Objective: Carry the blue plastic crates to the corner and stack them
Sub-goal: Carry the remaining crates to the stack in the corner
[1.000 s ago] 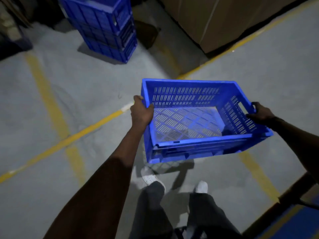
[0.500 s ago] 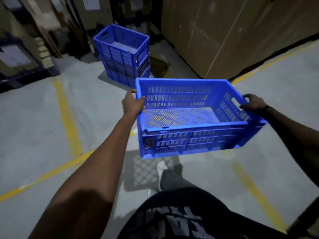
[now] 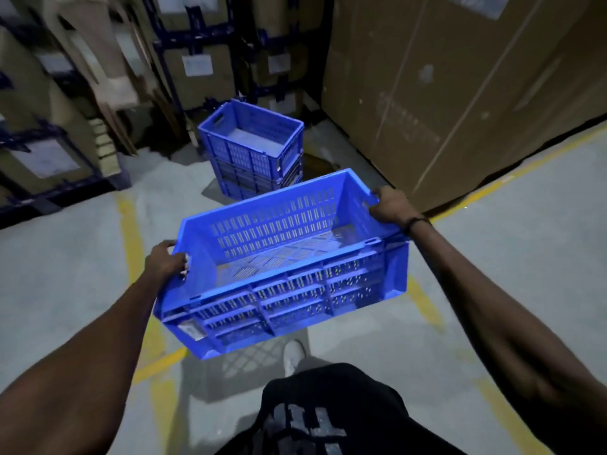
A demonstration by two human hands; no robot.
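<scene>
I hold an empty blue plastic crate (image 3: 289,290) in the air in front of me, tilted with its left end lower. My left hand (image 3: 166,262) grips its left end wall and my right hand (image 3: 389,205) grips the handle on its right end. Beyond it, a stack of blue crates (image 3: 251,149) stands on the floor in the corner, the top one open and empty. The carried crate hides the stack's lower right part.
Tall cardboard boxes (image 3: 460,87) fill the right side. Dark blue racking with boxes (image 3: 197,54) stands behind and left of the stack. Yellow lines (image 3: 131,231) cross the grey concrete floor. My leg and white shoe (image 3: 293,356) show below the crate.
The view has risen and the corner stack has come closer and more central. The carried crate has tilted, its right end now higher and farther. Both hands kept their grip.
</scene>
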